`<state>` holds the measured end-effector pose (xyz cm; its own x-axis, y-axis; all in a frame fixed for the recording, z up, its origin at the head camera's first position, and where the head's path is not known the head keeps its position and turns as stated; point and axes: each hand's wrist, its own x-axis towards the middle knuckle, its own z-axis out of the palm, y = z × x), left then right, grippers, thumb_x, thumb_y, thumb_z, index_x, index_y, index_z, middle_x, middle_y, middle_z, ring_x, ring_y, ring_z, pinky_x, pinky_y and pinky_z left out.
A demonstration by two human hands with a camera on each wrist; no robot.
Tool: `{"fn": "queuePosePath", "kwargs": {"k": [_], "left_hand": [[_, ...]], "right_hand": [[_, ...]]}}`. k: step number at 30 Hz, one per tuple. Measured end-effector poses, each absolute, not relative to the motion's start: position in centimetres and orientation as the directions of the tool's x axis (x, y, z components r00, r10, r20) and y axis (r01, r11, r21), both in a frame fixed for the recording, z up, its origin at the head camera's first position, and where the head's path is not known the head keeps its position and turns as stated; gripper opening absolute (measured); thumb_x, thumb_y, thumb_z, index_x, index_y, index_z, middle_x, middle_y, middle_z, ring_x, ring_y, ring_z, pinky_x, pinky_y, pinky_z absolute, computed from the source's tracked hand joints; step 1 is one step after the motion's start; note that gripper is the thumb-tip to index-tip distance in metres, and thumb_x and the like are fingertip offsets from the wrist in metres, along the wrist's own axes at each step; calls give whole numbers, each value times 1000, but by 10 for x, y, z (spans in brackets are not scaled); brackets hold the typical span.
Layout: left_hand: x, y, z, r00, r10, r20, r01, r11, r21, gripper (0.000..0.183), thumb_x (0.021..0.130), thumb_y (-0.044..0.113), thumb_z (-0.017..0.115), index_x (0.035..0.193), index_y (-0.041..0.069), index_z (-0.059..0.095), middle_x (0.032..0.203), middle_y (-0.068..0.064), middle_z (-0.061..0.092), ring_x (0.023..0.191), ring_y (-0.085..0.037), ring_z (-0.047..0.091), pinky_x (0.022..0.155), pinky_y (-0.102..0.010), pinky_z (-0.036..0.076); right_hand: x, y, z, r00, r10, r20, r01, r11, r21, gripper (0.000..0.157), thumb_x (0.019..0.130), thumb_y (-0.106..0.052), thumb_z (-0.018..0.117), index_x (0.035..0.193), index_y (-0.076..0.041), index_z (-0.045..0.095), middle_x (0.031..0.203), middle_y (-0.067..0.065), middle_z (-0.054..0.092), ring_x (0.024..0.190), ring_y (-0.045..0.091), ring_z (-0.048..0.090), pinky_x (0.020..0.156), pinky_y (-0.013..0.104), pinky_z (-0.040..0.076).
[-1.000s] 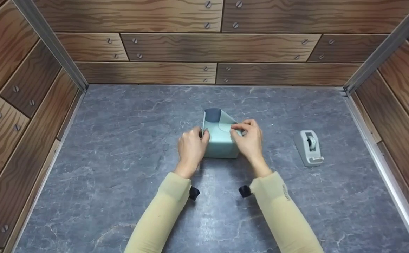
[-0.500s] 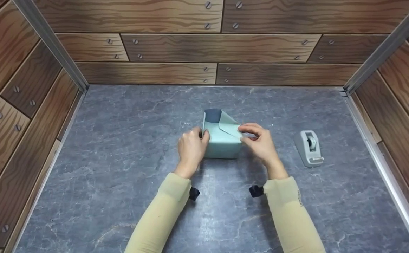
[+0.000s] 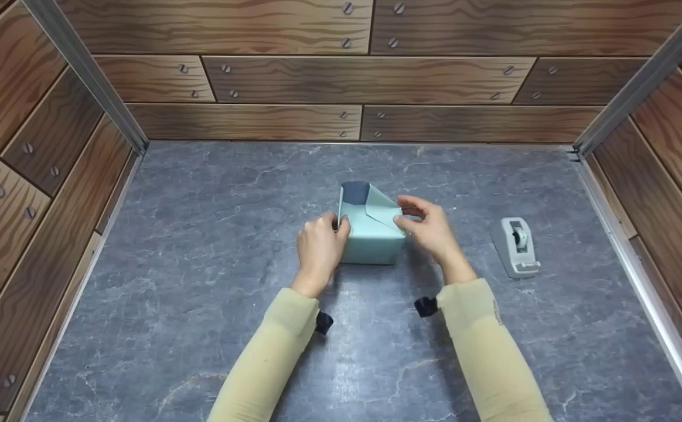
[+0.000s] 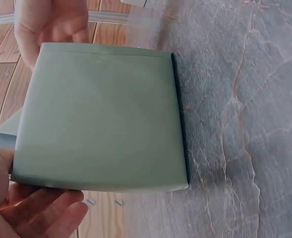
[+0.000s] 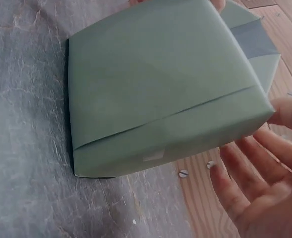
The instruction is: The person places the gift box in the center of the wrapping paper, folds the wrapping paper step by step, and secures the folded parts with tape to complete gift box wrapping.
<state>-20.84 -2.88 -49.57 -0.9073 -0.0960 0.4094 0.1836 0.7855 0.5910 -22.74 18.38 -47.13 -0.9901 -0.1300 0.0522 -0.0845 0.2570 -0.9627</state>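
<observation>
A box wrapped in light green paper [image 3: 369, 249] stands on the table in front of me, its upper end partly folded in. At the back left a rounded flap [image 3: 355, 192] stands up with its dark inner side showing. A pointed fold [image 3: 385, 211] lies over the right part of the top. My left hand [image 3: 319, 246] holds the box at its left side, thumb on the top edge and fingers down the side. My right hand [image 3: 432, 228] is at the right edge, thumb tip at the fold; its fingers [image 5: 248, 171] spread loosely beside the corner.
A light grey tape dispenser [image 3: 519, 249] stands to the right on the grey marbled table [image 3: 200, 246]. Wood-patterned walls [image 3: 370, 79] close in the back and both sides. A small clear piece of tape [image 5: 154, 155] sticks to the box's side.
My right hand has slid outward along the pointed fold to the right edge, then slightly away from me, its fingers loosening. More of the fold shows. My left hand has stayed put.
</observation>
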Motion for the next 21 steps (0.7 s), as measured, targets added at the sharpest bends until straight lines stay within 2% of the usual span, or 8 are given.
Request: {"fn": "queuePosePath", "kwargs": {"k": [3,9,11,16,21], "left_hand": [[-208,-29,-495,-907,-96,409,182,788,588,30,88,28,57,60,16,55,54,2,53,39,-14,44,39,-31,34],[-209,-29,-495,-903,-107,416,178,789,589,31,86,28,58,58,17,51,52,2,51,40,-16,42,39,-31,32],[-209,-29,-495,-903,-107,416,178,789,589,32,86,28,58,58,17,50,51,3,50,40,-16,42,39,-31,32],[-209,-29,-494,-906,-104,410,177,787,591,32,87,28,57,57,16,50,51,3,48,40,-16,41,39,-30,31],[-209,-29,-494,-906,-105,411,177,787,591,33,87,27,57,57,17,49,50,3,47,40,-15,40,39,-30,31]], "right_hand": [[-237,186,-477,-991,-135,0,-39,280,-959,34,83,-11,67,116,-2,61,113,13,60,103,22,55,82,34,45],[-242,182,-468,-989,-141,43,-76,233,-970,22,84,-6,64,101,8,64,95,18,63,83,22,57,72,31,47],[-244,181,-469,-990,-129,51,-80,234,-969,20,84,-6,65,98,9,65,91,15,63,79,19,56,69,29,46],[-254,182,-484,-996,-72,60,-76,242,-967,20,80,-13,70,91,3,69,85,9,65,75,15,55,65,24,44],[-258,180,-492,-993,-49,109,-119,279,-953,21,80,-16,71,90,2,69,85,11,65,76,18,56,66,26,45]]}}
